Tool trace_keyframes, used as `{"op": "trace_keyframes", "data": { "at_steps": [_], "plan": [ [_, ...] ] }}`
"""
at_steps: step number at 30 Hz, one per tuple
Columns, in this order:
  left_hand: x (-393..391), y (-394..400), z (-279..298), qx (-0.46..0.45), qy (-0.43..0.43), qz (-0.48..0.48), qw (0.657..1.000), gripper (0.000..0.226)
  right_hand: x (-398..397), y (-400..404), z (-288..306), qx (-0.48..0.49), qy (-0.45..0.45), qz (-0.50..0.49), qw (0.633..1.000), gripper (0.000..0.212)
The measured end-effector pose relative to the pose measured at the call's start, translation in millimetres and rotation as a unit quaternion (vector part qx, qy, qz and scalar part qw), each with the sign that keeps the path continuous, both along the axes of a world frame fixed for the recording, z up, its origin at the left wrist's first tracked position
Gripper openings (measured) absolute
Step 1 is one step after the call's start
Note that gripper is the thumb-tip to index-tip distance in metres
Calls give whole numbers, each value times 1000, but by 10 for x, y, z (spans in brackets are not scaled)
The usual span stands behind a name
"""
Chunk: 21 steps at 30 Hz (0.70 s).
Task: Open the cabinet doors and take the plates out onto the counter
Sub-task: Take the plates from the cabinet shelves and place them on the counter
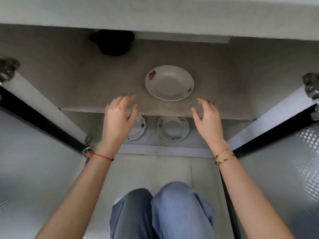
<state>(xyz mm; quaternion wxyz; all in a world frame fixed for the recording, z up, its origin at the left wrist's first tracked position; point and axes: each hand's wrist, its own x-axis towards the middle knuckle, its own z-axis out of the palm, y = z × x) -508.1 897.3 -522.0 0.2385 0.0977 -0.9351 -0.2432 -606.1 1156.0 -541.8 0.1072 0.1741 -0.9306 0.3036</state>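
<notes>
Two frosted-glass cabinet doors (pixel 31 169) stand swung wide; between them the left hand (pixel 118 121) and right hand (pixel 208 120) hover spread and empty near a round white floral plate (pixel 170 83) on the grey shelf (pixel 86 83), two similar plates (pixel 173 129) lying below

Both cabinet doors, left (pixel 39 152) and right (pixel 283 152), stand swung wide open. A white flowered plate (pixel 169 83) lies flat just beyond the spread fingers (pixel 128 99). Two smaller plates, one (pixel 173 129) between the hands, one (pixel 138 129) half hidden under the left fingers, lie below.
</notes>
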Motion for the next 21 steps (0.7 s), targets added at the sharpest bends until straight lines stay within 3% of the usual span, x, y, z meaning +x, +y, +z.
{"op": "trace_keyframes", "data": {
  "at_steps": [6, 11, 21],
  "plan": [
    [-713, -36, -208, 43, 16, -1, 999, 35, -616, -165, -236, -46, 39, -19, 998, 36],
    [-1224, -80, -308, 40, -104, 38, 993, 41, -1042, -299, -233, -32, -22, -46, 998, 40],
    [-1605, -144, -403, 69, -129, 17, 989, 26, -1333, -387, -299, -18, -96, -50, 994, 28]
  ]
}}
